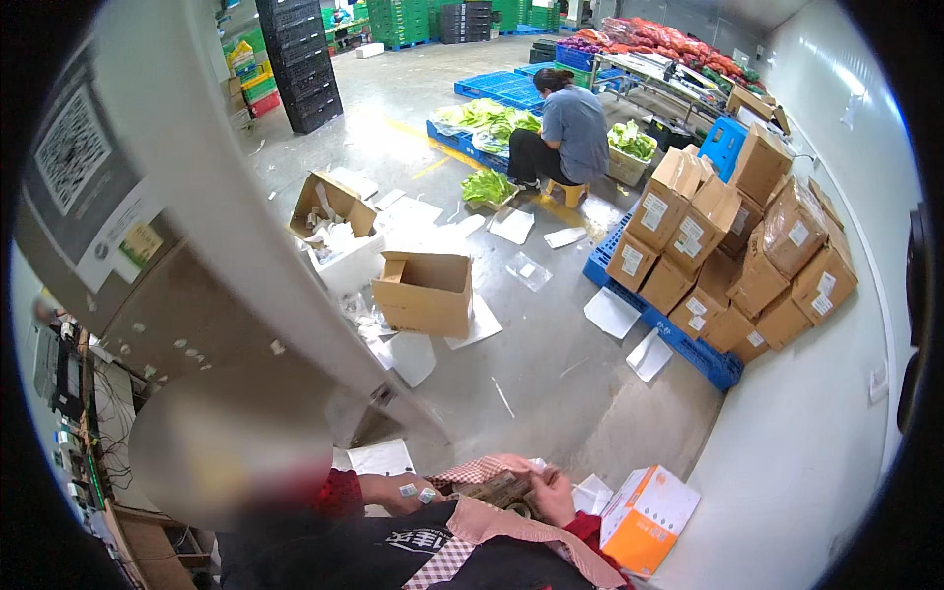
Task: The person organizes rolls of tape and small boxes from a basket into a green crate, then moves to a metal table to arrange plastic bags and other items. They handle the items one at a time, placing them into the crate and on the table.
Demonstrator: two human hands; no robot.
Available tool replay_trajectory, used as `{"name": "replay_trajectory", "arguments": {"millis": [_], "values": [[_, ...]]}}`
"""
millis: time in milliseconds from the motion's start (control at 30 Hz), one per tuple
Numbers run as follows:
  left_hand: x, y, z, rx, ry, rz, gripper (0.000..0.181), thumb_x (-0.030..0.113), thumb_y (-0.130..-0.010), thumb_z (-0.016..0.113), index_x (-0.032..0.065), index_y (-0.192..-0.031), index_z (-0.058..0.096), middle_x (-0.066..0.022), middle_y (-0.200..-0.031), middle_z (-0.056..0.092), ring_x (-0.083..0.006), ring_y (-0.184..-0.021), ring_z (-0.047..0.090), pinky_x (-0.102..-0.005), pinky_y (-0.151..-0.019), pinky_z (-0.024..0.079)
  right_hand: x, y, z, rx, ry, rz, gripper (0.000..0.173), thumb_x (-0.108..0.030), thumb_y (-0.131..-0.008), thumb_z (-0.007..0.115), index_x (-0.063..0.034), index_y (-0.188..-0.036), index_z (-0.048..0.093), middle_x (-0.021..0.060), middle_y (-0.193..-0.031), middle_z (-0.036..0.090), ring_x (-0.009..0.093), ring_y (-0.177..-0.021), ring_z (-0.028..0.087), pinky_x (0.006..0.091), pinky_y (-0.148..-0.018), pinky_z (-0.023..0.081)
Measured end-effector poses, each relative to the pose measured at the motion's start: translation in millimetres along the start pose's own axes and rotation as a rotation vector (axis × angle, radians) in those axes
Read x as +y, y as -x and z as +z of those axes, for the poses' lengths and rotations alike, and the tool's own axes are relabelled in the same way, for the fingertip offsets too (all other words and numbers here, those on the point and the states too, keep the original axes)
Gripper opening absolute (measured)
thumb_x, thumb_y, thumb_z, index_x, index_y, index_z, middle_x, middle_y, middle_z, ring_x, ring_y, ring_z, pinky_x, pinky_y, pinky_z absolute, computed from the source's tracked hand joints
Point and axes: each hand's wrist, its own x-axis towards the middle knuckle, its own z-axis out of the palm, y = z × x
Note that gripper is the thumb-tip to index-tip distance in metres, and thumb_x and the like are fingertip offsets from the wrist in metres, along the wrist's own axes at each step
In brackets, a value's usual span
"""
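Note:
A black apron (369, 546) with pink-and-white checked trim and printed writing fills the bottom of the view. My left hand (398, 494) comes in from the left in a red sleeve, with two small stickers on its back. Its fingers are hidden at the folds of a checked cloth (472, 469). At the far end of that cloth, my right hand (554, 493) has its fingers pinched together on the edge, beside a small white bit. Between the hands, brown cardboard (494, 488) and a ring-shaped roll (521, 509) show partly below the cloth.
An orange-and-white box (649, 520) stands at the right. An open carton (424, 295) sits ahead among scattered white sheets. Stacked cartons (689, 236) rest on a blue pallet (689, 350) by the wall. A pillar (243, 184) rises left. A seated person (571, 133) is near leafy greens (487, 122).

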Motion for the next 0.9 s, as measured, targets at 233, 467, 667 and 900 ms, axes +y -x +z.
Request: {"name": "replay_trajectory", "arguments": {"millis": [233, 467, 667, 900], "values": [[35.6, -83.7, -127.5, 0.223, 0.366, 0.046, 0.043, 0.035, -0.076, 0.065, 0.0078, -0.108, 0.058, -0.0171, -0.097, 0.064, -0.0345, -0.088, 0.062, -0.04, -0.072, 0.047, -34.5, -150.6, -75.0, 0.008, 0.431, 0.069, 0.044, -0.042, -0.085, 0.057, 0.0004, -0.087, 0.065, 0.0254, -0.072, 0.061, 0.04, -0.077, 0.064, 0.0446, -0.063, 0.047], [31.3, -132.7, -180.2, 0.508, 0.615, -0.213, 0.04, 0.029, -0.08, 0.068, 0.0043, -0.11, 0.059, -0.0084, -0.095, 0.063, -0.0172, -0.088, 0.06, -0.0359, -0.074, 0.047, -107.9, -320.6, -112.1, -0.338, 0.304, -0.05, 0.035, -0.032, -0.089, 0.055, -0.001, -0.101, 0.064, 0.0224, -0.083, 0.064, 0.028, -0.081, 0.066, 0.0364, -0.071, 0.048], [-62.3, -141.9, -103.0, 0.553, 1.099, -0.731, 0.041, 0.014, -0.085, 0.063, -0.0002, -0.122, 0.054, -0.0057, -0.113, 0.062, -0.0162, -0.1, 0.059, -0.032, -0.092, 0.045, -144.8, -453.9, -87.8, -0.646, 0.504, -0.069, 0.027, -0.025, -0.09, 0.055, 0.0013, -0.093, 0.061, 0.0143, -0.078, 0.064, 0.019, -0.075, 0.06, 0.0345, -0.067, 0.047], [-125.1, -294.5, -346.0, 0.945, 0.945, -0.347, 0.041, 0.014, -0.085, 0.063, -0.0002, -0.122, 0.054, -0.0059, -0.113, 0.062, -0.0163, -0.1, 0.059, -0.0319, -0.091, 0.045, -250.1, -627.2, -41.4, -0.629, 0.81, -0.145, 0.029, -0.028, -0.088, 0.057, 0.0008, -0.086, 0.061, 0.0206, -0.075, 0.062, 0.029, -0.072, 0.062, 0.039, -0.065, 0.047]]}}
